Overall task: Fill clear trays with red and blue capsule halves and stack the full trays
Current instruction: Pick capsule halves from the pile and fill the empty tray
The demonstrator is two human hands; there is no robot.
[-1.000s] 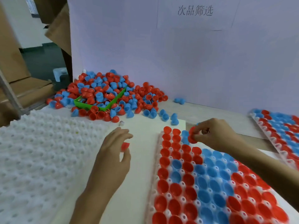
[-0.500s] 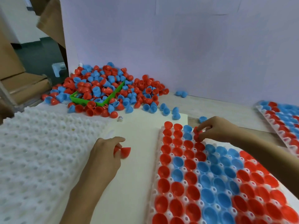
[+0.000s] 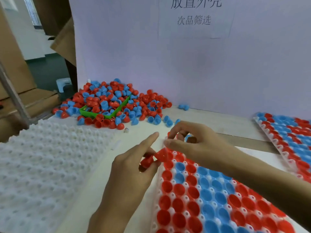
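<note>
The head camera looks down at a pale desk (image 3: 218, 125) with a lilac board (image 3: 185, 64) standing at the back of it. A paper with dark printed signs is stuck on the board.

The left hand (image 3: 133, 167) is in the middle of the view. Its first finger points straight out, and its other fingers and thumb curl round red capsule halves (image 3: 154, 158). So the left grip is closed on those red halves. They sit right at the top left corner of the clear tray (image 3: 156, 204).

The right hand (image 3: 193, 142) reaches in from the right, just above the same corner. Its thumb tip touches the red halves in the left hand. Its fingers are curled, but what they hold, if anything, is too blurry to tell, so the right grip cannot be judged.

The clear tray lies on the desk under both hands. Its cups hold red and blue halves with their open sides up.

A big pile of loose red and blue halves (image 3: 117, 101) lies at the back left, by the board. A green bin (image 3: 111, 113) sits buried in the pile. Two blue halves (image 3: 183, 107) lie apart to the right of the pile.

A bumpy white stack of empty trays (image 3: 42, 165) lies on the left. A second filled tray (image 3: 289, 137) lies at the far right.
</note>
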